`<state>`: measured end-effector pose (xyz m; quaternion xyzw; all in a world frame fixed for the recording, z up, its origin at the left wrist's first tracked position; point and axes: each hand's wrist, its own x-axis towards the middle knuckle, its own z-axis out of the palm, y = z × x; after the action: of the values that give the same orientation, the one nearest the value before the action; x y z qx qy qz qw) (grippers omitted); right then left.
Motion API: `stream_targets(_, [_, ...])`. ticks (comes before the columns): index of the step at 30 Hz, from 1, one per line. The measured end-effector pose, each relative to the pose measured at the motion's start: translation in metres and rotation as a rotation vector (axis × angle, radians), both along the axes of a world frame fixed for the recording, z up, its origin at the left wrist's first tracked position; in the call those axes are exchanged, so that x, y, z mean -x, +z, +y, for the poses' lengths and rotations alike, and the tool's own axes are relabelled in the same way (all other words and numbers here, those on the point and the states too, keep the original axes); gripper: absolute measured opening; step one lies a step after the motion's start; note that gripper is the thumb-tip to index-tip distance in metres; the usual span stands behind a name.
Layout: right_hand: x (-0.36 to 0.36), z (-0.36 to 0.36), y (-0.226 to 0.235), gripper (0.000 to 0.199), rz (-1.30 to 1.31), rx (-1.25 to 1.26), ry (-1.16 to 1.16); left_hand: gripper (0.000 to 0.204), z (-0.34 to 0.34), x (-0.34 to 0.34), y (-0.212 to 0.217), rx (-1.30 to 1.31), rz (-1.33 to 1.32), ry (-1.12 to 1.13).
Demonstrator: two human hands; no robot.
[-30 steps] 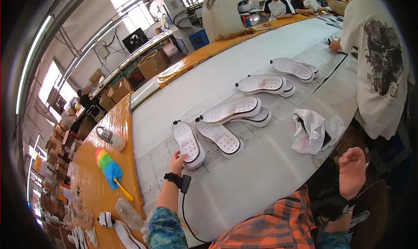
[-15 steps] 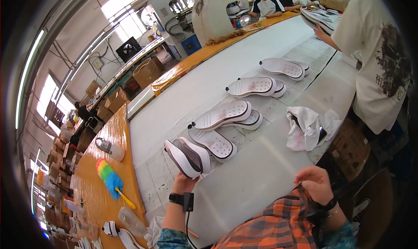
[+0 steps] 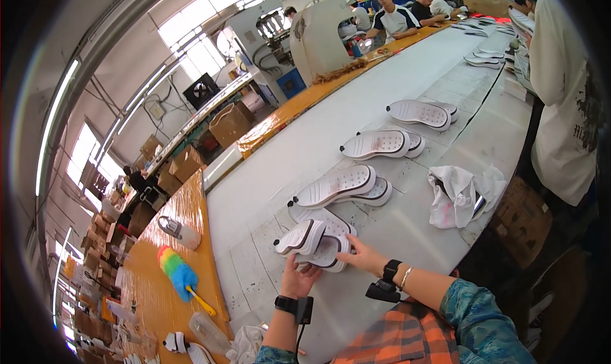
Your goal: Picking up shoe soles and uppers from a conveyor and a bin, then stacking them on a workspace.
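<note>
Two hands: both at the near end of the white desk (image 3: 407,77), on the nearest pair of shoe soles.
Left hand (image 3: 299,280): fingers curled up around the near end of a white shoe sole (image 3: 300,236), which stands tilted on its edge, dark-trimmed rim showing.
Right hand (image 3: 364,257): fingers half spread, lying flat; the fingertips press on a second white sole (image 3: 326,254) lying just under and beside the tilted one.
Wrists: a black band on each; the right also carries a thin bracelet.
Soles, counted: four pairs in a row along the desk, running from the hands toward the far right; the next pair (image 3: 340,185), then a third (image 3: 379,143), then a fourth (image 3: 421,114). More soles lie far off at the desk's far end, too small to count.
Open room: a wide bare strip of desk runs left of the row; between the pairs only narrow gaps.
Right edge: a crumpled white cloth (image 3: 459,195) lies near the desk's right edge, well apart from the hands; a person in a pale shirt (image 3: 563,103) stands just beyond that edge.
Left edge: the white desk meets an orange wooden bench (image 3: 191,224), where a rainbow-coloured duster (image 3: 179,273) and a clear spray bottle (image 3: 180,231) lie.
</note>
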<state>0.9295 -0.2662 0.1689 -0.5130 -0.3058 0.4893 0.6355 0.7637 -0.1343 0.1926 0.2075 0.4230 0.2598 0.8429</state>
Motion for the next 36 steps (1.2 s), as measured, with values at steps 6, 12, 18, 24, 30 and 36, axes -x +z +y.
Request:
stream_targets(6, [0.017,-0.017,0.021,0.064,-0.564,-0.042,-0.081,0.042,0.016,-0.023,-0.014,-0.007,-0.09,-0.319])
stream_targets(12, [0.01,-0.09,0.059,0.051,-0.921,-0.415,-0.066,0.051,-0.024,0.001,-0.01,-0.358,-0.401,-0.226])
stream_targets(18, [-0.01,-0.134,0.049,0.045,-0.458,-0.353,0.266,0.064,-0.069,-0.026,0.031,-0.108,-0.58,-0.349])
stream_targets(24, [-0.007,-0.12,0.041,0.039,-0.151,-0.199,0.314,0.052,-0.082,-0.032,0.022,0.064,-0.47,-0.492])
stream_targets(30, [0.0,-0.11,0.038,0.025,-0.053,-0.154,0.313,0.051,-0.087,-0.029,0.02,-0.018,-0.509,-0.516])
stream_targets(36, [0.0,-0.103,0.039,0.015,-0.044,-0.057,0.284,0.049,-0.093,-0.032,0.024,-0.145,-0.416,-0.485])
